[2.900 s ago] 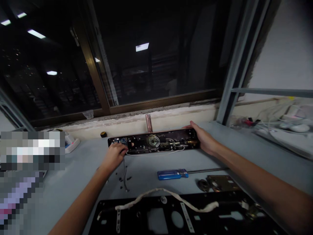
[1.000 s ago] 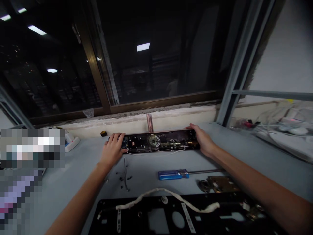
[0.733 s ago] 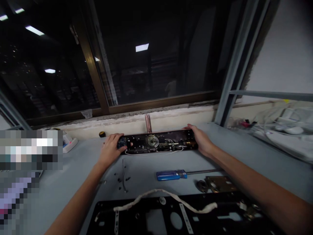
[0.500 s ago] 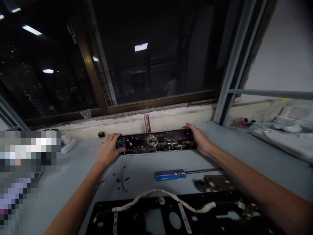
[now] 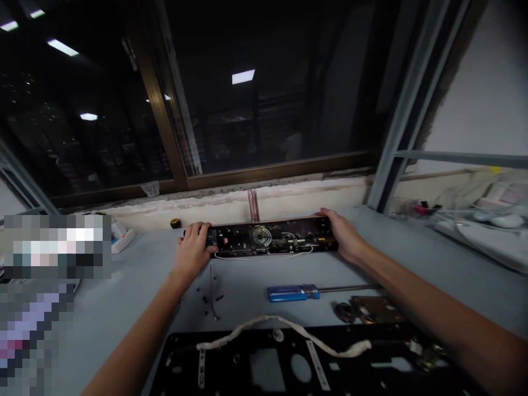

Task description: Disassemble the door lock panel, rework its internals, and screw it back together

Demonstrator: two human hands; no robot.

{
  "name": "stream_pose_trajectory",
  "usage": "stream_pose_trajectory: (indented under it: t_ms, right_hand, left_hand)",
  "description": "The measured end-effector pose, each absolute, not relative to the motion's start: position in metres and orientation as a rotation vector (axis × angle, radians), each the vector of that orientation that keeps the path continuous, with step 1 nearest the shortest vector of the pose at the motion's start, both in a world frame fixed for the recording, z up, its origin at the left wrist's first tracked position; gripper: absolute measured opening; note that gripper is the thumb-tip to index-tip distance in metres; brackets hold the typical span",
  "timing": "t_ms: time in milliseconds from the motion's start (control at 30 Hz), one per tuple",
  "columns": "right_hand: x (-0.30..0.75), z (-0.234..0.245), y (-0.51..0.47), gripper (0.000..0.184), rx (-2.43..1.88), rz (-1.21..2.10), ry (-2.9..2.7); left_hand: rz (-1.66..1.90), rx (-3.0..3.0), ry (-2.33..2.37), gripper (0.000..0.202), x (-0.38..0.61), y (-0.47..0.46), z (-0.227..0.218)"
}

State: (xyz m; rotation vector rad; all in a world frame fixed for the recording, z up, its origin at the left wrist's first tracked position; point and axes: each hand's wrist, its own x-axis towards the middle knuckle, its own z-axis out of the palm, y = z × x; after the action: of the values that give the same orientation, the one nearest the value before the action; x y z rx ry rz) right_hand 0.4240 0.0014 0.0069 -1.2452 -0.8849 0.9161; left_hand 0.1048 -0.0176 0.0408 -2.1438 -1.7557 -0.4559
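Observation:
A long, narrow black panel (image 5: 235, 240) lies across the back of the worktop, its inner side toward me. It carries a round metal part (image 5: 260, 236), white wires and a small blue circuit board (image 5: 211, 237) at its left end. My left hand (image 5: 193, 247) is closed around that end, its fingers over the top edge and partly covering the board. At the opposite end my right hand (image 5: 343, 236) grips the panel, with some fingers hidden behind it. Between my forearms is a blue-handled screwdriver (image 5: 292, 293).
In front lies a large black plate (image 5: 223, 366) with cut-outs and a white-wrapped cable (image 5: 272, 319). A brass-coloured metal part (image 5: 375, 309) and a dark ring (image 5: 344, 312) are near my right forearm. Several small screws (image 5: 206, 300) lie left. A copper-coloured tube (image 5: 253, 206) stands behind the panel.
My left fingers have shifted over the panel's left end and cover more of the circuit board. My right hand keeps its grip. The whole view has moved slightly.

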Motion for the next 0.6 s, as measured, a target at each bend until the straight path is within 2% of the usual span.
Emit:
stream_pose_trajectory:
  t_ms: [300, 500, 600]
  right_hand:
    - [0.425, 0.015, -0.001, 0.021, -1.274, 1.021, -0.819]
    - [0.424, 0.022, -0.008, 0.023, -1.287, 1.083, -0.799]
    - [0.423, 0.025, -0.011, 0.025, -1.302, 1.115, -0.792]
  left_hand:
    - [-0.515, -2.446, -1.543, 0.038, 0.075, -0.017, 0.050]
    - [-0.848, -2.294, -1.516, 0.017, 0.072, -0.037, 0.071]
    - [-0.617, -2.453, -1.727, 0.024, 0.085, -0.050, 0.080]
